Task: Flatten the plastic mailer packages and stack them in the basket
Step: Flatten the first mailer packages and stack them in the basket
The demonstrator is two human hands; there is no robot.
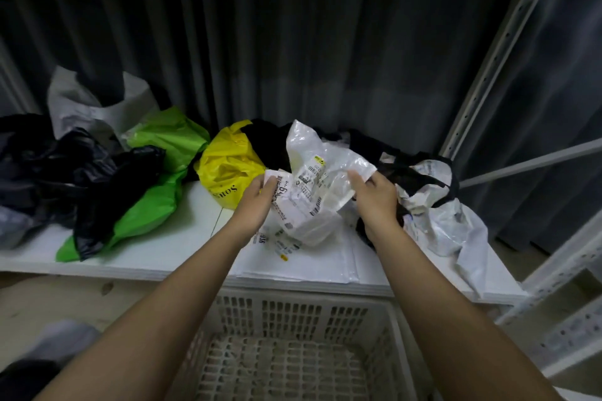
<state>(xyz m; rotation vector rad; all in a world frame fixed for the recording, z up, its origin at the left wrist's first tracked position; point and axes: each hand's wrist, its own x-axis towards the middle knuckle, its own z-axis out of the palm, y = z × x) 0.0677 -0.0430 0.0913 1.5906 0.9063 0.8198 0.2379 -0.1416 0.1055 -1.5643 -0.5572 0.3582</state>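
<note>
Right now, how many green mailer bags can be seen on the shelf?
2: one bright green bag at the back beside the yellow bag, one nearer the front, partly under a black bag. More may be hidden.

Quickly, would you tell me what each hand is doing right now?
Left hand: holds the left edge of the crumpled white mailer.
Right hand: grips the same mailer's right edge, above the shelf.

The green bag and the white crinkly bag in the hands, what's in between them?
In the head view, a yellow bag with black lettering sits between the green bag and the white mailer held by both hands.
</note>
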